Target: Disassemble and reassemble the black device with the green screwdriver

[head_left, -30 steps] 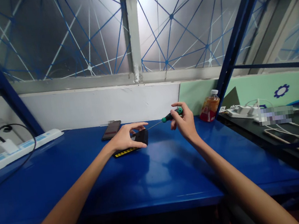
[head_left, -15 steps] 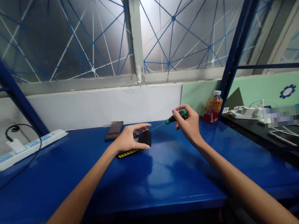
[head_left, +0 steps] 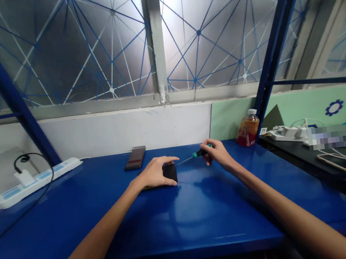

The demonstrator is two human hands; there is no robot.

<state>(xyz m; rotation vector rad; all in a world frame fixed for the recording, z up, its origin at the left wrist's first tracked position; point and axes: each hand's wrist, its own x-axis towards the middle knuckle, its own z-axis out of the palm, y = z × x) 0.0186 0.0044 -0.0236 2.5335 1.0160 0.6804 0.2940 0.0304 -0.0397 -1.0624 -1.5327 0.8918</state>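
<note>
My left hand [head_left: 157, 172] is closed around a flat black object [head_left: 170, 172] on the blue table, thumb along its near edge and fingers along its far edge. A thin yellowish line shows under the palm; most of the object is covered, so I cannot tell its kind. In my right hand [head_left: 217, 154] is a screwdriver [head_left: 198, 153] with a green and black handle, gripped between thumb and fingers. Its thin shaft points left, and the tip is at or very near the object's far right corner; contact is too small to make out.
Behind my left hand lies a dark smartphone [head_left: 135, 158]. A white power strip [head_left: 42, 182] with a plugged-in adapter and black cable runs along the left. A bottle of reddish drink [head_left: 248, 129] stands back right, beside a black surface [head_left: 306, 159] with white cables.
The black object has gone from tilted, with its yellow-and-black striped edge showing, to lying flatter with that edge mostly hidden. Both hands are lower, the screwdriver still at the same corner.
</note>
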